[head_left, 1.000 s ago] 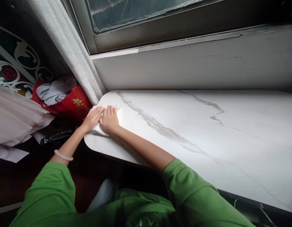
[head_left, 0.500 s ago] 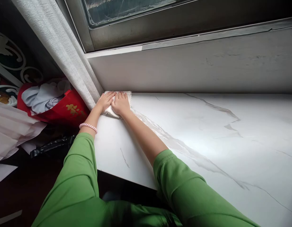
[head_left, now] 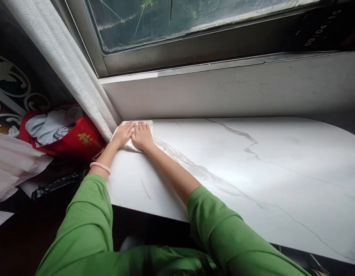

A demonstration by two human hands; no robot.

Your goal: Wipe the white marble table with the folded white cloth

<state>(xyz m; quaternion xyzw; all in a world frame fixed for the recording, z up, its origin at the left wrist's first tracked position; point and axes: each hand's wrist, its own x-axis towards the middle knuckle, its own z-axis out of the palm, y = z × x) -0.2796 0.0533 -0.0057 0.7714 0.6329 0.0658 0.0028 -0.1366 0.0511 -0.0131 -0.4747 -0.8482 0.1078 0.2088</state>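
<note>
My left hand (head_left: 122,135) lies flat on a cream cloth (head_left: 133,146), its fingers stretched toward the wall. Beside it, thumbs close together, my right hand (head_left: 143,136) presses on the same cloth with straight fingers. The cloth rests on a white marble-patterned countertop (head_left: 223,153), in its far left corner by the wall. Part of the cloth is hidden under both palms. A pink beaded or twisted bracelet (head_left: 100,167) circles my left wrist.
A pale curtain (head_left: 68,57) hangs along the counter's left end. Left of it stands a red bag (head_left: 85,140) holding light-coloured fabric (head_left: 52,126). The low wall (head_left: 200,92) and framed window (head_left: 165,27) rise behind. The counter's front edge is near my body.
My view has shifted, showing more of the window and the counter's right end. Both hands remain on the cloth in the corner, with little visible movement against the counter.
</note>
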